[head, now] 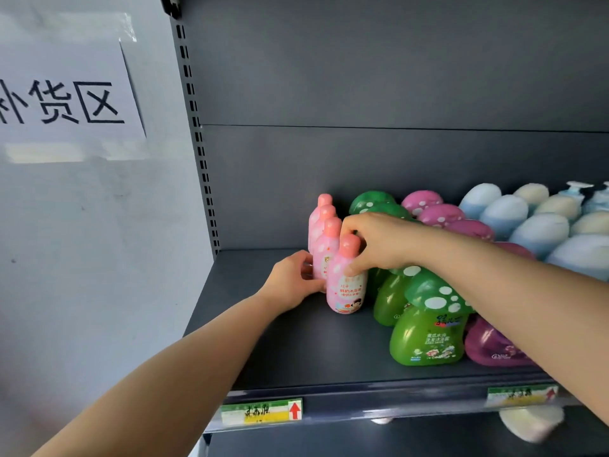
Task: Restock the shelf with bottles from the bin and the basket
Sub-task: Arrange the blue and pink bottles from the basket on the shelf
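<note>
Upright, front pink bottle (346, 286) sits pinched in right grip (384, 244).

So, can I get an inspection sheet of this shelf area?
Surface: dark shelf, partly stocked.
Job's things: four pink bottles in a row at the left; bin, basket not in view.
Clutter: nothing seen.
Hands: right hand grips the front pink bottle; left hand holds the second pink bottle.
Cables: nothing seen.
Surroundings: green bottles, purple bottles and pale bottles to the right; price tags on the shelf edge; paper sign at left.
</note>
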Available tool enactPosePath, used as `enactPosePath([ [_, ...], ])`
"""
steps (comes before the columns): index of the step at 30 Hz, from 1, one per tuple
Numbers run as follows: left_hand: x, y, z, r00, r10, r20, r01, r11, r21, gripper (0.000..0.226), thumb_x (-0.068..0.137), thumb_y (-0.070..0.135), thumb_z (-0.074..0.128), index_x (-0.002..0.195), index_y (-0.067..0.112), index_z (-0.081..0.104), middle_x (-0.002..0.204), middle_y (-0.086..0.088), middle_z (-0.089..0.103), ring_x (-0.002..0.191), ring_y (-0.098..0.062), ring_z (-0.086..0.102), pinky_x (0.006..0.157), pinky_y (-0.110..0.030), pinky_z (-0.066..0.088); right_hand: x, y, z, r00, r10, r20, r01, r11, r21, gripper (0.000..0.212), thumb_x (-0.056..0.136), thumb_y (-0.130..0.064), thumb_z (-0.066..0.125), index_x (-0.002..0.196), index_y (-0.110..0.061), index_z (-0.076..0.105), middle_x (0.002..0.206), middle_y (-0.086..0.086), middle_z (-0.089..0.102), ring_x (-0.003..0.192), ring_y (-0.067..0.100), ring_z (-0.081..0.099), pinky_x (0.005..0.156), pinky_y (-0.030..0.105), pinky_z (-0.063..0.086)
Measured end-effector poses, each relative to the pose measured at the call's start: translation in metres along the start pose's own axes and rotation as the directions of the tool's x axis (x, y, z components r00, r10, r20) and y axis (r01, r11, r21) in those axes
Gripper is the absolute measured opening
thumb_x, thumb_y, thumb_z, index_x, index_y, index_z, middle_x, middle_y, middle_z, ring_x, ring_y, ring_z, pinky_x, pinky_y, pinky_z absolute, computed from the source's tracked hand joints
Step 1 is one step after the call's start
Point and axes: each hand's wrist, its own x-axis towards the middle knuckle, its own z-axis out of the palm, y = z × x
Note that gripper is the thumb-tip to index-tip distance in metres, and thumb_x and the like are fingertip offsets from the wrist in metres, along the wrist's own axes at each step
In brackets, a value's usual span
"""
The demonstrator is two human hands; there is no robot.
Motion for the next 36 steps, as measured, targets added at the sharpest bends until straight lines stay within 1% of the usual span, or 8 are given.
enactPosePath([
  [4, 0.000, -0.004, -0.001, 1.000, 0.004, 0.029, -0.003, 0.999, -0.032, 0.035, 0.077, 0.024, 0.077, 0.107, 0.023, 0.060, 0.103, 0.006, 0.070, 0.095, -0.006, 0.065, 0.087, -0.022, 0.049, 0.001, -0.001, -0.003, 0.999, 0.032, 0.032, -0.034, 0.998, 0.049, 0.029, 0.074, -0.028, 0.076, 0.088, -0.023, 0.052, 0.069, -0.010, 0.047, 0.060, 0.005, 0.042, 0.052, 0.023, 0.029],
  [8, 0.001, -0.002, 0.000, 1.000, -0.005, 0.003, 0.005, 1.000, 0.016, 0.033, 0.079, 0.026, 0.075, 0.109, 0.023, 0.062, 0.101, 0.007, 0.070, 0.092, -0.004, 0.063, 0.080, -0.018, 0.044, 0.003, -0.005, -0.004, 0.998, 0.047, 0.045, -0.048, 0.998, 0.039, 0.028, 0.079, -0.028, 0.072, 0.096, -0.011, 0.057, 0.071, -0.007, 0.047, 0.062, 0.010, 0.042, 0.054, 0.026, 0.032],
  [12, 0.000, -0.001, 0.001, 1.000, -0.023, -0.003, 0.023, 0.999, 0.034, 0.033, 0.079, 0.026, 0.074, 0.109, 0.022, 0.062, 0.102, 0.006, 0.070, 0.094, -0.006, 0.064, 0.084, -0.020, 0.046, 0.002, -0.007, -0.007, 0.998, 0.047, 0.028, -0.049, 0.998, 0.046, 0.029, 0.077, -0.026, 0.074, 0.092, -0.006, 0.061, 0.064, -0.006, 0.043, 0.062, 0.013, 0.040, 0.055, 0.028, 0.031],
  [19, -0.008, 0.006, -0.016, 0.997, -0.067, 0.036, 0.065, 0.997, 0.043, 0.048, 0.084, 0.028, 0.070, 0.129, 0.021, 0.054, 0.110, 0.003, 0.069, 0.103, -0.013, 0.063, 0.090, -0.027, 0.047, -0.003, -0.010, -0.007, 0.998, 0.066, -0.020, -0.065, 0.997, 0.047, 0.022, 0.077, -0.024, 0.072, 0.085, -0.006, 0.063, 0.060, -0.004, 0.047, 0.059, 0.015, 0.042, 0.054, 0.029, 0.034],
  [22, -0.012, 0.025, -0.032, 0.990, -0.025, -0.141, 0.039, 0.994, 0.098, 0.040, 0.089, 0.022, 0.060, 0.129, 0.017, 0.054, 0.105, 0.001, 0.067, 0.099, -0.016, 0.062, 0.080, -0.024, 0.045, -0.009, -0.005, -0.012, 0.989, 0.096, -0.111, -0.087, 0.993, 0.084, 0.037, 0.077, -0.037, 0.071, 0.108, -0.018, 0.064, 0.086, -0.003, 0.067, 0.082, 0.017, 0.061, 0.075, 0.034, 0.051],
  [26, -0.023, 0.078, -0.044, 0.929, 0.231, -0.288, -0.142, 0.944, 0.298, 0.044, 0.088, 0.033, 0.052, 0.127, 0.012, 0.055, 0.117, -0.006, 0.065, 0.109, -0.024, 0.059, 0.083, -0.027, 0.043, -0.034, 0.004, -0.020, 0.921, 0.093, -0.377, -0.124, 0.991, -0.058, 0.052, 0.087, -0.043, 0.060, 0.134, -0.026, 0.048, 0.132, -0.003, 0.055, 0.120, 0.021, 0.052, 0.097, 0.035, 0.042],
  [31, -0.035, 0.152, -0.018, 0.866, 0.441, -0.237, -0.288, 0.826, 0.484, 0.049, 0.089, 0.027, 0.056, 0.136, 0.015, 0.047, 0.123, -0.009, 0.059, 0.114, -0.029, 0.053, 0.089, -0.036, 0.044, -0.083, 0.034, -0.036, 0.884, 0.061, -0.464, -0.164, 0.969, -0.186, 0.062, 0.091, -0.038, 0.055, 0.145, -0.018, 0.034, 0.148, 0.003, 0.041, 0.135, 0.022, 0.037, 0.107, 0.033, 0.029],
  [36, -0.049, 0.225, 0.050, 0.828, 0.546, -0.130, -0.415, 0.751, 0.514, 0.056, 0.088, 0.027, 0.056, 0.141, 0.018, 0.041, 0.127, -0.009, 0.055, 0.119, -0.030, 0.049, 0.095, -0.039, 0.043, -0.166, 0.090, -0.056, 0.843, 0.112, -0.526, -0.257, 0.943, -0.210, 0.063, 0.091, -0.036, 0.055, 0.147, -0.017, 0.032, 0.150, 0.008, 0.036, 0.138, 0.024, 0.033, 0.111, 0.038, 0.027],
])
